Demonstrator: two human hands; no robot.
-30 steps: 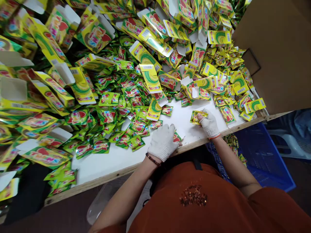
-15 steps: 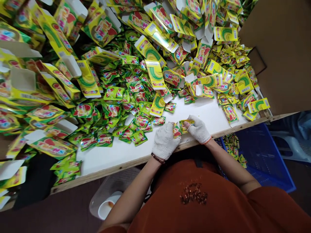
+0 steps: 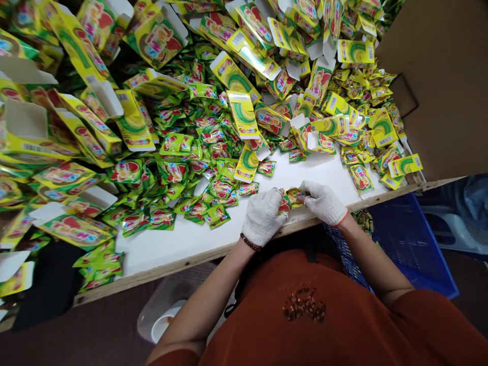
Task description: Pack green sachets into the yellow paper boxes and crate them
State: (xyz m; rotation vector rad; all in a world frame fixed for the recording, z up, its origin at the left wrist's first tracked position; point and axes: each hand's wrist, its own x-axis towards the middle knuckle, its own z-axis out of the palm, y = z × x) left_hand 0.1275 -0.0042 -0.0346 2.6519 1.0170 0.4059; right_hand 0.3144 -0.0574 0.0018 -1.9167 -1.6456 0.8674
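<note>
My left hand (image 3: 264, 216), in a white knit glove, is closed on a green-and-red printed pack (image 3: 284, 203) over the front of the white tabletop. Most of that pack is hidden by the glove, so I cannot tell if it is a carton or a sachet. Facing it, my right hand (image 3: 325, 202), also gloved, pinches a small yellow sachet (image 3: 295, 196) that touches the pack. Just beyond my left hand lie a loose green sachet (image 3: 249, 188) and a yellow-green carton (image 3: 246, 163).
Green sachets (image 3: 175, 145) and printed cartons (image 3: 160, 38) are heaped across the back and left. Yellow sachets (image 3: 358, 84) pile up at the right, beside a brown cardboard panel (image 3: 442, 96). A blue crate (image 3: 409, 239) stands below the wooden table edge (image 3: 183, 263).
My right hand has shifted slightly right and turned, its fingers now over the sachet's right end. The sachet and the pack have come together. My left hand has moved a little right.
</note>
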